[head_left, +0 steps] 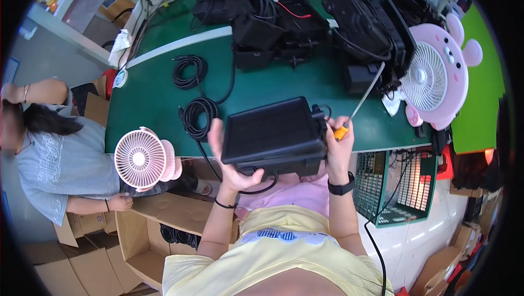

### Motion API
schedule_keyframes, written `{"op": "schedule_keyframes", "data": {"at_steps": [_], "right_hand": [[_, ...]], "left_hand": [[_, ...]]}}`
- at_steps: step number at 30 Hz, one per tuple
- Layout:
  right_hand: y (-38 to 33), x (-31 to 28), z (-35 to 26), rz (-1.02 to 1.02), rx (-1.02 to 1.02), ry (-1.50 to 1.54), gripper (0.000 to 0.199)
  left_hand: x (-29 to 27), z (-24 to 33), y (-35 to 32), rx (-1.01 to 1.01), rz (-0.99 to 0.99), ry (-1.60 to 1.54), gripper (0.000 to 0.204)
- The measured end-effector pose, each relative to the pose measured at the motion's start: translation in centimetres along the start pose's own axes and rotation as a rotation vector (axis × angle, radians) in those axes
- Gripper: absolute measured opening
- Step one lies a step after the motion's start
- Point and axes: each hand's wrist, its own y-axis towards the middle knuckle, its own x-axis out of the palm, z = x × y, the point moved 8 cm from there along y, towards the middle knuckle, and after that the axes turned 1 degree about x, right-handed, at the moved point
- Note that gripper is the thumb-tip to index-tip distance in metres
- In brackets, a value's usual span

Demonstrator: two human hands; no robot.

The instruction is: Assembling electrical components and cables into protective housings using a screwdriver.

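Head camera, as I follow it from afar: at the far left, a person in a grey-blue T-shirt [60, 159] is beside a round pale-pink plastic fan [139, 158]. Next come two coils of black cable [189, 83] on the green-topped desk [150, 107].

Then I have the left hand [231, 175] spread, its palm side bracing the left end of a rectangular black case with a flat dark panel [270, 129]. That case is panel-up over the desk's near edge; whether it rests there I cannot tell. My right hand [339, 151] is at its right end, gripping a screwdriver with a yellow-orange handle and long metal shaft [341, 132], tip pointing up and away. Farther right are piled black housings [357, 17] and a pink animal-shaped fan [428, 75].

I judge the step in hand to be positioning the case, screwdriver at the ready. The next move probably calls for a firmer left-hand brace while I swing the tip toward a fastener; I can make out none.
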Motion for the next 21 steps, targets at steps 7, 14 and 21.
{"op": "schedule_keyframes", "data": {"at_steps": [7,14,21], "right_hand": [[0.1,-0.4,0.5,-0.085,0.091,0.12,0.039],[1.4,4.1,-3.8,-0.063,-0.26,-0.31,0.03],[2.1,2.1,1.6,-0.122,-0.098,-0.666,0.017]], "left_hand": [[0.2,0.2,-0.6,0.194,-0.034,-0.024,0.099],[-2.6,-3.0,2.4,-0.005,0.164,-0.247,0.104],[-8.5,-5.1,7.5,-0.154,0.555,-0.501,0.11]]}}
